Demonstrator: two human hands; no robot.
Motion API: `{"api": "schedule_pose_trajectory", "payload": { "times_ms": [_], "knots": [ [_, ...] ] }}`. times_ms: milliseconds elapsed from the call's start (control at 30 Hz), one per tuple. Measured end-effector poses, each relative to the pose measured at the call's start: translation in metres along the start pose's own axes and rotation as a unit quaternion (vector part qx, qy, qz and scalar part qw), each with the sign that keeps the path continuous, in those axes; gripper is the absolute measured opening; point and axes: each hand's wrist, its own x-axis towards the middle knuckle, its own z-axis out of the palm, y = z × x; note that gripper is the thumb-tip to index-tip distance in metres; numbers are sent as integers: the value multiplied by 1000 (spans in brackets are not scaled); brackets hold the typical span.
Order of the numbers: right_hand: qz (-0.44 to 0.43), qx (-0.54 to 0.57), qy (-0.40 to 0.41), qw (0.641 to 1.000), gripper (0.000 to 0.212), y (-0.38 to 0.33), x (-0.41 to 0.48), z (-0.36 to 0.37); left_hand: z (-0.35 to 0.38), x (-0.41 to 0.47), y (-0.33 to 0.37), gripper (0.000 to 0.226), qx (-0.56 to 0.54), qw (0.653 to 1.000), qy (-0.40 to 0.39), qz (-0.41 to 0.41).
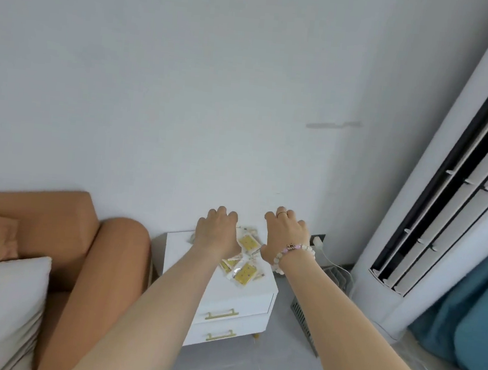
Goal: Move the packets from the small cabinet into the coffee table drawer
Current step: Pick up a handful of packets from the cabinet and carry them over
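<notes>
Both my forearms reach toward the small cabinet [179, 256], because the packets [244, 273] lie scattered on its top. My left hand [217, 233] curls down over them, its grip hidden from me; my right hand [287, 236] hovers beside them, loosely curled and holding nothing.

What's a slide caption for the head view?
Left hand and right hand reach for yellow packets atop a white cabinet.

Bright, even daylight, soft shadows, slight motion blur, wide-angle bending at edges.
</notes>
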Motion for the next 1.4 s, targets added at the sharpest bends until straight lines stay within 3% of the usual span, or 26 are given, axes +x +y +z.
{"api": "schedule_pose_trajectory", "payload": {
  "times_ms": [567,1100,1400],
  "knots": [
    [26,-13,-49,998,53,15,132,42,37,142,-27,49,-2,999,-32,18],
    [-49,19,-98,994,45,37,334,115,86,310,-56,51,-8,989,-111,-95],
    [-40,51,-200,978,49,39,389,199,148,342,-86,49,-30,970,-187,-152]
  ]
}}
